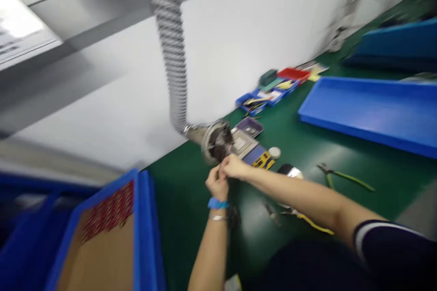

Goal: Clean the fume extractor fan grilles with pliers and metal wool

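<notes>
In front of the round grille of a fume extractor, both my hands meet with fingertips pinched together. My left hand, with a blue band at the wrist, is closed. Against its fingers rests my right hand, closed as well. Whatever lies between the fingers is too small and blurred to name. Just behind my right hand stands a grey and blue box-shaped device with a yellow and black front. A small round white lid is beside it.
A ribbed grey hose hangs down to the extractor. Green-handled cutters and yellow-handled pliers lie on the green table. Left is a blue bin with red parts; right, a blue tray. Small bins stand along the wall.
</notes>
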A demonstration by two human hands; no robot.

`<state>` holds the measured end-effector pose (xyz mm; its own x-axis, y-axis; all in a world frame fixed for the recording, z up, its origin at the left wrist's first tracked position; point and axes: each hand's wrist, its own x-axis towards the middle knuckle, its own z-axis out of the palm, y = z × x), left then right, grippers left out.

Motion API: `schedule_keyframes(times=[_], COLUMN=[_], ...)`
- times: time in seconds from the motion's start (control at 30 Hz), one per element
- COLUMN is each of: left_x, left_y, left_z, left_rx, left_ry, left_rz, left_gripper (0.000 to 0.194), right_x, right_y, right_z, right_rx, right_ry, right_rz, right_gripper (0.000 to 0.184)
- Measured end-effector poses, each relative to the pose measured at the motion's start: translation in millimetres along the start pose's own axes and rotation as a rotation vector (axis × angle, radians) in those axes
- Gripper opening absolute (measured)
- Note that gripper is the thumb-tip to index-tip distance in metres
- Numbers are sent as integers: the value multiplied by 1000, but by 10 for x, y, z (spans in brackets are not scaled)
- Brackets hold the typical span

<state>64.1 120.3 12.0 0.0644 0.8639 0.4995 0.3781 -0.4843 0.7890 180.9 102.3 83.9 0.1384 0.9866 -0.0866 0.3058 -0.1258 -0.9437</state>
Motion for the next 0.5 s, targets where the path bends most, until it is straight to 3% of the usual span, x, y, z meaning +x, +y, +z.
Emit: schedule_keyframes(times=[0.17, 0.23, 0.37, 0.5], left_x=[0, 45, 67, 43], left_y=[-108, -100, 47, 87], left_z=[295, 300, 259, 228], left_rx=[-217, -232, -241, -328], left_ry=[36, 45, -1, 17], left_rz=[-144, -149, -100, -198], left_gripper=[31, 23, 14, 13], right_x=[102, 148, 249, 361], right_y=[160, 260, 475, 599], right_z=[-50, -165, -379, -345], right_rx=[268, 340, 454, 683], right_ry=[-128, -149, -73, -38], right_rz=[122, 171, 332, 341], right_gripper=[21, 15, 20, 19])
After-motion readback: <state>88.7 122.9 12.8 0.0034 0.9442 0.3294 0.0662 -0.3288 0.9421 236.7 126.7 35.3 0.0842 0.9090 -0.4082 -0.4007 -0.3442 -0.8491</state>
